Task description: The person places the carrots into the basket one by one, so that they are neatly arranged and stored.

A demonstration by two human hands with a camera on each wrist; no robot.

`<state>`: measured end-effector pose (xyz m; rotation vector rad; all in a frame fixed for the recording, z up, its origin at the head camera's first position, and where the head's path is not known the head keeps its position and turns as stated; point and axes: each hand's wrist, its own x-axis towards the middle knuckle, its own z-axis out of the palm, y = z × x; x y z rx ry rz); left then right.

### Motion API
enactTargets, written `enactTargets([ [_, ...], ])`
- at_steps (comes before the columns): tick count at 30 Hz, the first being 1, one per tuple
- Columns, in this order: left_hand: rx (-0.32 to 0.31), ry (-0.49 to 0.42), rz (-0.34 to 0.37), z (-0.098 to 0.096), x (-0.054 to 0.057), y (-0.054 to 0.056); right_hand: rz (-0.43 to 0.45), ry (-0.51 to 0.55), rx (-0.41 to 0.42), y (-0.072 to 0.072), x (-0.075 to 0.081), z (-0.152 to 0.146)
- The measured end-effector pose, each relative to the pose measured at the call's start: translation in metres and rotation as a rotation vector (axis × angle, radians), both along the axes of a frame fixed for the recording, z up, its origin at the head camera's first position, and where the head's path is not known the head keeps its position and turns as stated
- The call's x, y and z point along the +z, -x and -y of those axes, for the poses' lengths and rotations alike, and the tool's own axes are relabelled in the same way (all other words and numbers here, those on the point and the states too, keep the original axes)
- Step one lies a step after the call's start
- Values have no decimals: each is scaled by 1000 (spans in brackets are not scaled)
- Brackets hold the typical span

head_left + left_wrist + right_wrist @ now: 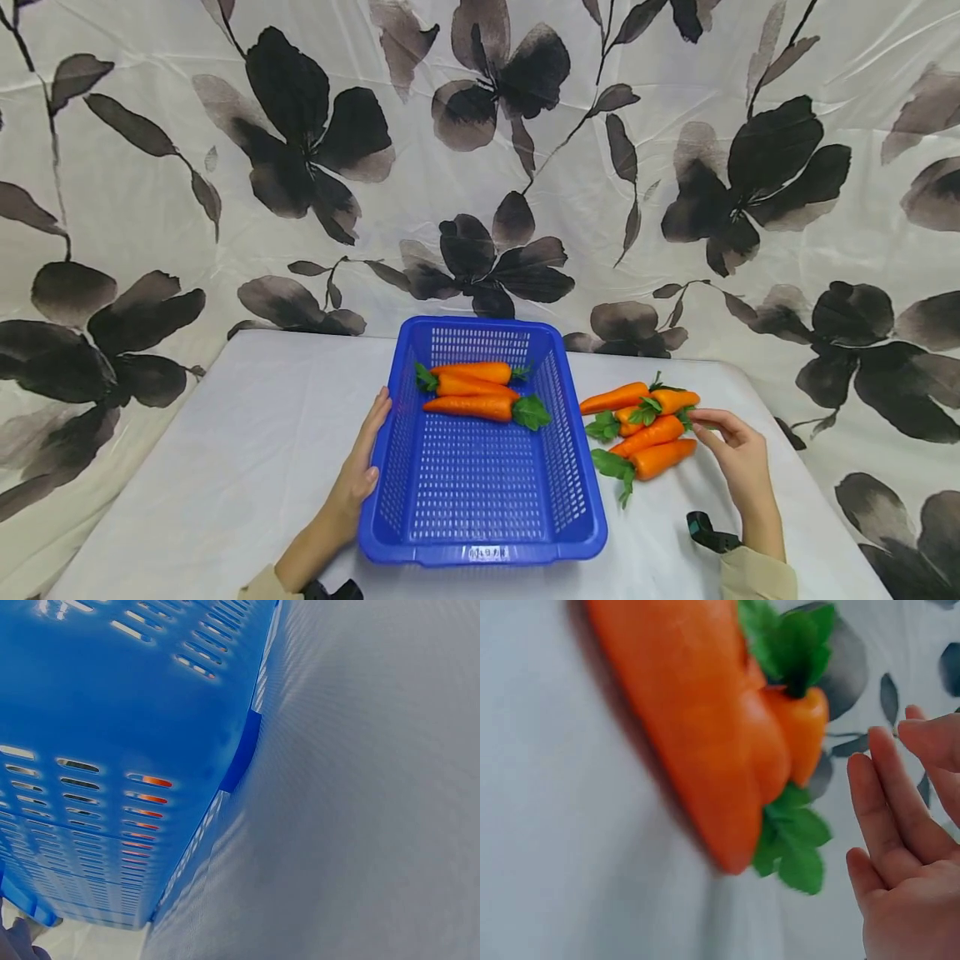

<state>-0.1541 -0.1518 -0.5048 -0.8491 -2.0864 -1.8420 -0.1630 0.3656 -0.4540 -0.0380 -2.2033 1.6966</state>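
Here, the left hand (357, 483) rests straight-fingered against the blue basket (480, 500); the right hand (738, 458), empty, fingers slightly parted, adjoins the carrot pile (651, 435) at right. Gripping the near carrot (663, 459) mid-body should avoid disturbing others.

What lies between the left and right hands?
In the head view: a rectangular blue plastic basket holding three orange carrots with green leaves, then a pile of similar carrots.
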Motion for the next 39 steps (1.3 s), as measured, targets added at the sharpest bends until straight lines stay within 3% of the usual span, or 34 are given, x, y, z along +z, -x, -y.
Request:
enactTargets([
  [5, 5, 4, 0, 1, -1, 1, 60, -76, 12, 0, -21, -7],
  [10, 2, 11, 9, 1, -1, 3, 146, -194, -29, -1, -30, -11],
  [21, 11, 19, 14, 1, -1, 3, 248, -271, -55, -1, -35, -16],
  [39, 5, 3, -5, 0, 2, 0, 283, -343, 55, -3, -32, -19],
])
